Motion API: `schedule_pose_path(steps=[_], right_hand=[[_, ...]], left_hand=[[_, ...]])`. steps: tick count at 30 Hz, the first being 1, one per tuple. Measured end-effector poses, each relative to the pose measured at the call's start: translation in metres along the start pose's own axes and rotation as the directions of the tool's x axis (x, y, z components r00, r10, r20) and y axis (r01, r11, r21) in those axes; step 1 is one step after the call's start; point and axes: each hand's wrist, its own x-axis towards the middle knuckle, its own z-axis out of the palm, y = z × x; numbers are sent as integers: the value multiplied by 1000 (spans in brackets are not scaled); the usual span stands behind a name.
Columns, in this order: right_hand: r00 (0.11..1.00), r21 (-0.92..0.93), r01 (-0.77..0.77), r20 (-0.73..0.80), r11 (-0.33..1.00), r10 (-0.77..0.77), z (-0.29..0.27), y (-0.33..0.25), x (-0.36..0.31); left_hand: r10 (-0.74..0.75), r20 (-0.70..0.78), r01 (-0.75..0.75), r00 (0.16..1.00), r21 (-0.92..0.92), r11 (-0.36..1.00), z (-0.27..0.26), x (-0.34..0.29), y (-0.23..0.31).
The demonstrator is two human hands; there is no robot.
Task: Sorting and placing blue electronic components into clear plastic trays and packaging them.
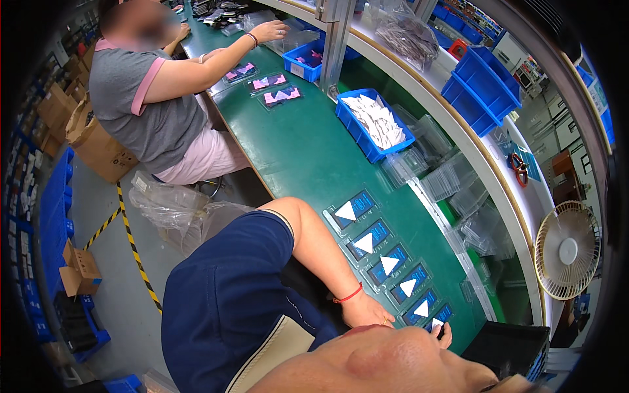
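Blue cards (361,202) in clear trays (329,217), white triangles (407,287) atop, line green table (295,170); my right hand (445,336) at end card, left hand (367,310) near; I cannot tell either's grip.

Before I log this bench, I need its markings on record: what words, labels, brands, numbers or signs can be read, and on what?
None clear enough to quote.
Row of blue panels: fine print, too small to read.
Blue bin of pink pieces: pale label, too small.
Large cardboard box behind the co-worker: printing, too blurred.
Navy top: thin pale marks, perhaps lettering, unreadable.
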Motion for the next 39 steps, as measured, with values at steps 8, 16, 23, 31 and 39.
schedule_pose_path(steps=[8, 16, 23, 31, 39], right_hand=[[1000, 4, -10, 18, 1000, 10, -3, -4, 2], [999, 0, -29, 18, 1000, 29, -3, -6, 1], [1000, -1, -9, 19, 1000, 9, -3, -6, 1], [1000, -6, -3, 13, 1000, 3, -2, -5, 1], [1000, 12, 1, 9, 1000, -1, -2, -3, 1]], left_hand=[[2, -18, -2, 1000, -7, 1000, 1, 0, -1], [10, 24, -11, 1000, 40, 999, 0, 1, 0], [21, -22, -20, 1000, 47, 999, -2, 1, 0], [8, -5, -7, 1000, 27, 1000, -3, 2, 0], [2, -7, -2, 1000, -7, 1000, 0, 1, -1]])
